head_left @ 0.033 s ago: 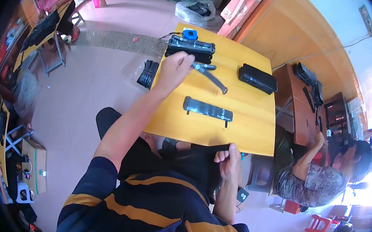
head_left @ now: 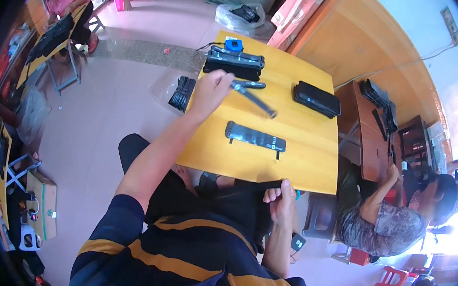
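Over the far left part of the yellow table, my left hand [head_left: 214,90] pinches one end of a narrow dark strap [head_left: 253,99] with pale print. The strap's free end points right and toward me. Just beyond it another short dark strap [head_left: 250,84] lies on the tabletop. A flat black band [head_left: 255,137] with pale print and two small dark tabs lies crosswise nearer to me. My right hand [head_left: 282,199] is at the table's near edge, fingers curled and thumb on top, beside black material. What it grips, if anything, is hidden.
On the yellow table [head_left: 309,161], a blue tape measure [head_left: 233,45] and stacked black bands [head_left: 235,62] are at the far left. Another black stack [head_left: 316,99] is at the right. Left of the table is a bundle of black strips [head_left: 182,92]. A co-worker [head_left: 379,227] sits at the right.
My left hand has shifted slightly toward me, and the strap in it now hangs straighter, less curved. My right hand stays at the near edge.
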### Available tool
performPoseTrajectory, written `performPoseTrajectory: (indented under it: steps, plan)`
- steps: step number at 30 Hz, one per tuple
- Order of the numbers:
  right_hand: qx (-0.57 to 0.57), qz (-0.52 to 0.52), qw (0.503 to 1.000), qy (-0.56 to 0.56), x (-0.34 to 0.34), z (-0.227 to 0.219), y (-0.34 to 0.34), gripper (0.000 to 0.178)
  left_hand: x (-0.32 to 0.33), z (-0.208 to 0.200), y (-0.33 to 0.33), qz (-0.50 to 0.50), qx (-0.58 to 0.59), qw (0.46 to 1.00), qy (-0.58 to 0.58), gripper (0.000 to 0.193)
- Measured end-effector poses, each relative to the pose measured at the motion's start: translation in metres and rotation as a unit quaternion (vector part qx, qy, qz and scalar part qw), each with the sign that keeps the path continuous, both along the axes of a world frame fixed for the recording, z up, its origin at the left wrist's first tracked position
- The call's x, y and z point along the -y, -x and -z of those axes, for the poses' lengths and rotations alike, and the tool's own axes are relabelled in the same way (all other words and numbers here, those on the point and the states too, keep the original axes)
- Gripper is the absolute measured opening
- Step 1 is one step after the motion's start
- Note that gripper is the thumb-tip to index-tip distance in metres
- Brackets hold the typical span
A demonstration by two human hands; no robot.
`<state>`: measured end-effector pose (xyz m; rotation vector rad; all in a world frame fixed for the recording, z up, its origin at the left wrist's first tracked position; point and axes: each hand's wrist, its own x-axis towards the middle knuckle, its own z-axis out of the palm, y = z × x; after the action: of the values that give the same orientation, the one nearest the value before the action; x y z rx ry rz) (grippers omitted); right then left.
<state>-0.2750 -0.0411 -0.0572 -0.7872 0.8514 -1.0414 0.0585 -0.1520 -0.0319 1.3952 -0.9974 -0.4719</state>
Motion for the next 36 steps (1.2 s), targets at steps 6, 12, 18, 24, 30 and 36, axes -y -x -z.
performPoseTrajectory:
  steps: [6, 12, 18, 24, 30, 36]
  plan:
    - [0.014, -0.019, 1.0, 0.014, 0.001, 0.008, 0.002, 0.035, -0.009, 0.076, -0.037, -0.142, 0.202, 0.965, -0.092, 0.033]
    - [0.021, -0.04, 0.999, -0.001, 0.001, 0.009, -0.015, 0.034, -0.005, 0.091, -0.052, -0.209, 0.17, 0.96, -0.081, 0.031]
    - [0.023, -0.078, 0.996, 0.023, -0.001, 0.008, -0.028, 0.035, -0.008, 0.101, -0.053, -0.232, 0.187, 0.951, -0.088, 0.03]
    - [0.01, -0.081, 0.997, 0.001, -0.003, 0.002, -0.032, 0.039, -0.014, 0.106, -0.052, -0.239, 0.148, 0.957, -0.077, 0.027]
    - [0.003, -0.102, 0.995, 0.008, -0.002, 0.008, -0.034, 0.041, -0.028, 0.101, -0.047, -0.19, 0.217, 0.957, -0.024, 0.03]
    - [-0.003, -0.109, 0.994, 0.011, -0.005, 0.005, -0.036, 0.041, -0.012, 0.069, -0.034, -0.085, 0.405, 0.908, -0.069, 0.027]
